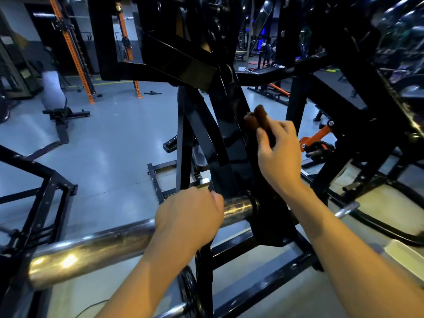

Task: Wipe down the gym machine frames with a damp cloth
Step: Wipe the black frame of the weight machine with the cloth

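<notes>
Cloth, brown and bunched, sits pressed against the slanted black frame of the machine, at about one o'clock from the middle of the scene. The right hand pinches it, fingers curled round its lower end, folds sticking up above the fingertips. The left hand, at about six o'clock, is wrapped over a chrome bar, fingers closed round it; the bar runs from eight o'clock toward the frame and meets it at a black collar just right of the thumb. Both forearms reach in from the bottom edge. A grey floor lies beneath. At ten o'clock, well apart, a bench stands tilted, with orange uprights behind it. At three o'clock an orange lever shows near the right hand, behind more black framing
</notes>
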`<state>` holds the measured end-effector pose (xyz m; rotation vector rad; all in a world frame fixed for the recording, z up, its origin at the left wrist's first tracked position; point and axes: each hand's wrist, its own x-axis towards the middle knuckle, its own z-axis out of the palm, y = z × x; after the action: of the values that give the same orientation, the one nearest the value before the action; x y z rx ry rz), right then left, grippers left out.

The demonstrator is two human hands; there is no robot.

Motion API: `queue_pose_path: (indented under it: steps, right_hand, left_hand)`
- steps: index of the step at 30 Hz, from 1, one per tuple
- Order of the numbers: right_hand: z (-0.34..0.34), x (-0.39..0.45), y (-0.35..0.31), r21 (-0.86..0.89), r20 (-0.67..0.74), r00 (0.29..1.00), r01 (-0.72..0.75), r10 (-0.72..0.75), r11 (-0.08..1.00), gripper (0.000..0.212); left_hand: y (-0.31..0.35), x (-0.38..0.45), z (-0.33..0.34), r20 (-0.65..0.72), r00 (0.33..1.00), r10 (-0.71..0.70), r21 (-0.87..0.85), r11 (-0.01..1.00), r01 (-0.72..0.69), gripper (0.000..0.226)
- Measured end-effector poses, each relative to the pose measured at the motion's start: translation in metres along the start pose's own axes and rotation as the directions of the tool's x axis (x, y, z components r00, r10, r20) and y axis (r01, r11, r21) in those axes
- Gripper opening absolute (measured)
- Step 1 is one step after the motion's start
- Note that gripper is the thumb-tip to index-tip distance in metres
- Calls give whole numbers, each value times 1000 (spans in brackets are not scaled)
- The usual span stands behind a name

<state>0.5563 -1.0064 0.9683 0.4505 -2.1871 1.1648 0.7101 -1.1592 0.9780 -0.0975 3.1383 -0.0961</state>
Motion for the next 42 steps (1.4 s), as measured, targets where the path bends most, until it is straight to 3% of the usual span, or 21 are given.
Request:
queue_pose_path:
  steps: [3, 6, 8, 11, 17, 22, 26, 27, 28, 30, 32, 34, 36, 38, 40, 42]
  right_hand:
    - [-5, -21, -6, 5, 71, 990, 118, -118, 993, 41]
    - [-29, -64, 12, 40, 123, 977, 170, -174, 985, 41]
    - [-34, -58, 17, 49, 75, 995, 57, -61, 997, 38]
    - [-23, -37, 8, 41, 20, 998, -65, 64, 997, 36]
    - [-42, -101, 16, -17, 127, 967, 225, -221, 974, 41]
    - [-27, -65, 5, 5, 43, 999, -8, 8, 1000, 40]
    - [-38, -103, -1, -75, 172, 955, 258, -243, 963, 44]
    - [-47, -114, 4, -81, 191, 949, 268, -249, 960, 43]
    - [-55, -119, 9, -69, 174, 968, 198, -183, 978, 41]
    - [-69, -118, 18, 23, 96, 988, -123, 120, 992, 33]
    - [-79, -118, 19, 213, 90, 887, -462, 454, 861, 25]
    - [-90, -119, 11, 467, 215, 730, -660, 649, 588, 22]
    - [-99, -120, 0, 599, 375, 644, -717, 666, 356, 22]
    - [-104, -121, -9, 626, 471, 614, -738, 633, 251, 26]
    - [-106, -120, -16, 631, 503, 617, -740, 605, 231, 35]
    - [-107, -119, -22, 625, 477, 661, -719, 580, 305, 32]
  left_hand:
    - [-3, 2, 2, -3, 1000, -8, 28, 1000, 8, 21]
    - [-4, 4, 4, 18, 998, 68, 96, 993, -69, 32]
    - [-5, 3, 2, 29, 994, 105, 124, 986, -108, 38]
    - [-5, 4, 0, 44, 996, 78, 92, 992, -82, 28]
    - [-2, 2, 1, -10, 999, -44, -62, 997, 43, 23]
    - [-1, 0, 2, -52, 998, -43, -108, 993, 37, 16]
    - [-5, 3, 6, -48, 998, -50, -111, 993, 45, 28]
    - [-5, 4, 5, -46, 997, -59, -117, 992, 53, 31]
    - [-5, 4, 5, -59, 997, -56, -115, 992, 49, 33]
    - [-5, 3, 7, -115, 993, -40, -134, 991, 25, 41]
    - [-7, 1, 8, -238, 971, -38, -220, 975, -16, 49]
    - [-9, 5, 11, -415, 910, -19, -315, 941, -124, 39]
    - [-7, 8, 13, -519, 855, -13, -424, 872, -244, 25]
    - [4, 7, 11, -506, 862, -16, -563, 764, -316, 18]
    - [21, 1, 6, -445, 895, 4, -694, 630, -348, 16]
    - [37, -4, 4, -361, 930, 66, -807, 477, -347, 17]
